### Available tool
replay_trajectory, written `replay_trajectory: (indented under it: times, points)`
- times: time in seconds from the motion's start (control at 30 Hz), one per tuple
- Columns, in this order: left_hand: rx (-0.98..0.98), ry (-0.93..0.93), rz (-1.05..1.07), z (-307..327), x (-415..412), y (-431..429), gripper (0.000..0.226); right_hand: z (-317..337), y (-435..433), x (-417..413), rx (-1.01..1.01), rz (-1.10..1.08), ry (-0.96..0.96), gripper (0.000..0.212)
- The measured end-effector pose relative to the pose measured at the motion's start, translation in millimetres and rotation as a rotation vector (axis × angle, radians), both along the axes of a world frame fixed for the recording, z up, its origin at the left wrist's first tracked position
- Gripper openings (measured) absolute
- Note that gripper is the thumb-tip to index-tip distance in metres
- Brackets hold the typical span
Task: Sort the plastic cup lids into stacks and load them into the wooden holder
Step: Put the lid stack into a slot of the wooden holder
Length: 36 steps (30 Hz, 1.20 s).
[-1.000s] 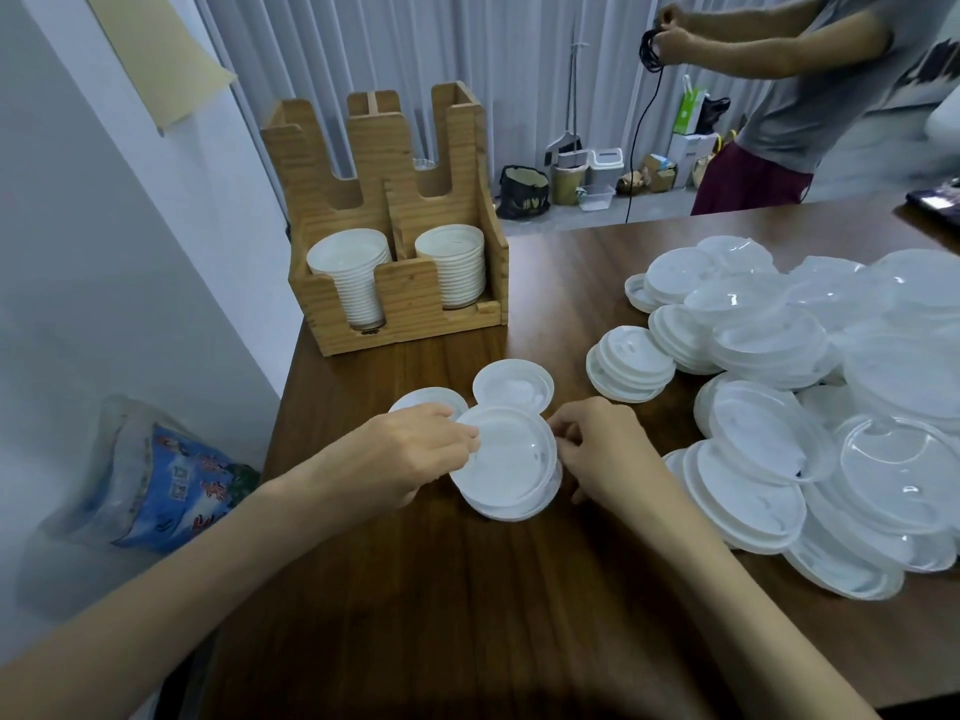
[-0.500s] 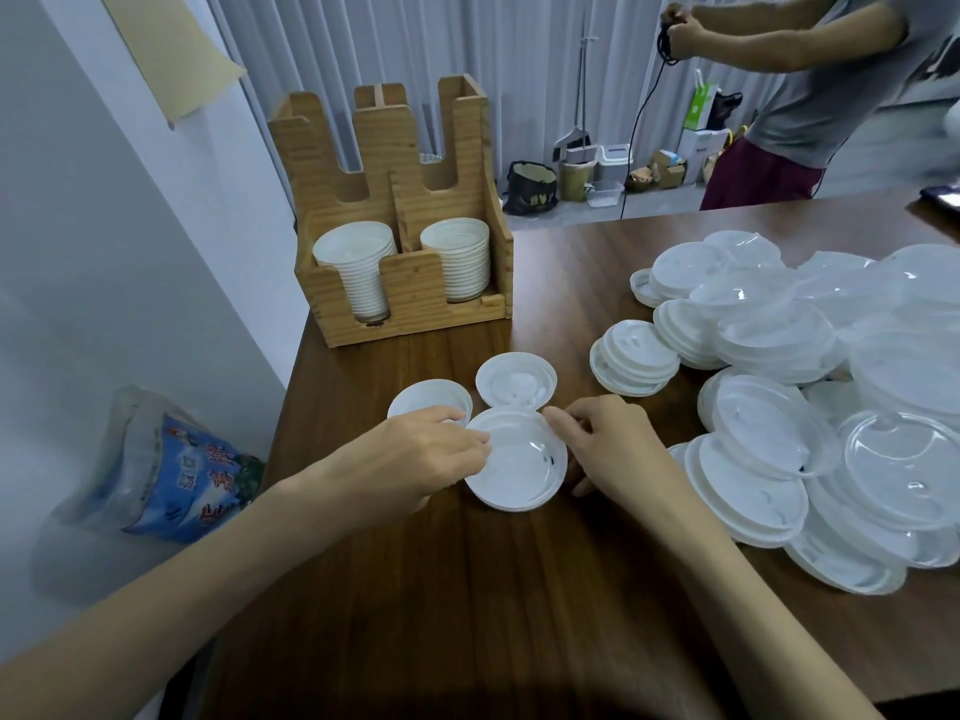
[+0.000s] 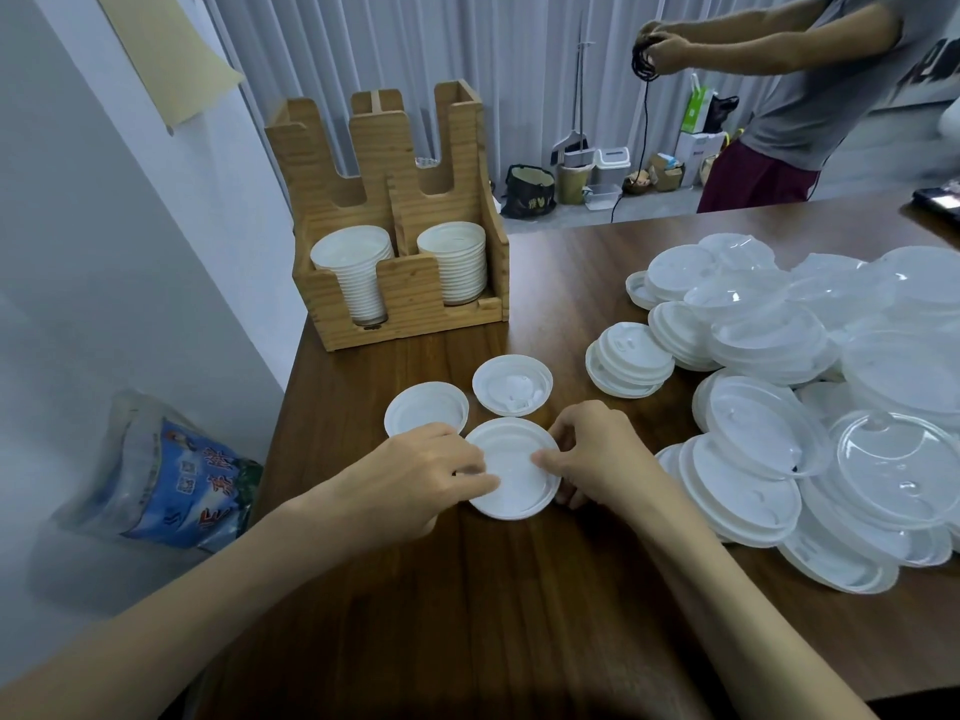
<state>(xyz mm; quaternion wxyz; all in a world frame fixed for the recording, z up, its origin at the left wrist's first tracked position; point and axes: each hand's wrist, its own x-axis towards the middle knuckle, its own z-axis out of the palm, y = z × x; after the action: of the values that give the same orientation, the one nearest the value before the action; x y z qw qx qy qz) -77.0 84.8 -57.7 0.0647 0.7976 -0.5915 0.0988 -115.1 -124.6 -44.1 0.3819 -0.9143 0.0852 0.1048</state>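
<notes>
Of the person only two arms and hands show. The left grip (image 3: 423, 480) is a bare hand, seen from the back, with knuckles and finger backs plain. The right grip (image 3: 597, 454) is a bare hand as well, seen from the back and thumb side. The left forearm (image 3: 234, 579) is bare along its whole visible length, slim and smooth. The right forearm (image 3: 727, 589) is likewise bare as far as it shows.

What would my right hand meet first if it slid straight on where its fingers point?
Your right hand points left: first the white lid it grips, then likely the left hand.
</notes>
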Motion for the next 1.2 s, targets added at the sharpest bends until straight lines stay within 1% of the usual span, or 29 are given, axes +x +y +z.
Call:
replay_trajectory:
  times: [0.1,0.17,0.2,0.27,0.37,0.43,0.53,0.63,0.77,0.87,1.03,1.1,1.2]
  points:
    - [-0.008,0.013,0.038,-0.6,-1.6,-0.9,0.053,4.7,-1.2,3.9,0.024,0.026,0.07,0.006]
    - [-0.092,0.08,0.087,-1.1,-1.8,1.3,0.047,6.9,-2.2,4.0,0.032,0.034,0.09,0.014]
    - [-0.15,0.12,0.128,-1.2,-0.8,4.1,0.042,7.2,-2.2,4.0,0.004,0.033,0.059,0.02]
    - [-0.263,0.138,0.244,-1.4,5.8,11.8,0.039,6.1,-1.5,6.3,-0.074,0.018,-0.063,0.03]
    - [-0.362,0.182,0.521,-2.4,21.2,29.8,0.042,2.3,2.8,17.8,-0.134,-0.015,-0.222,0.029]
    - [-0.339,0.18,0.63,-3.3,27.6,41.2,0.045,-2.1,5.7,27.6,-0.212,-0.019,-0.268,0.026]
    - [-0.232,0.158,0.592,-9.5,28.5,49.2,0.049,-6.8,9.0,37.6,-0.259,-0.03,-0.281,0.026]
    - [-0.162,0.112,0.526,-16.0,24.7,49.5,0.042,-9.6,12.6,44.7,-0.263,-0.026,-0.278,0.031]
    - [-0.185,0.035,0.482,-15.8,27.1,52.4,0.025,-12.2,15.7,49.9,-0.247,-0.043,-0.272,0.035]
    - [-0.196,-0.02,0.479,-7.1,33.1,56.7,0.025,-15.6,14.6,50.5,-0.241,-0.049,-0.278,0.035]
    - [-0.316,-0.106,0.479,16.5,51.9,41.6,0.024,-17.7,14.6,45.7,-0.185,-0.049,-0.328,0.036]
    - [-0.301,-0.122,0.433,19.3,57.6,23.4,0.024,-16.4,14.7,45.1,-0.165,-0.047,-0.336,0.036]
    - [-0.244,-0.131,0.358,12.3,60.7,3.7,0.022,-15.2,13.8,44.3,-0.109,-0.052,-0.339,0.029]
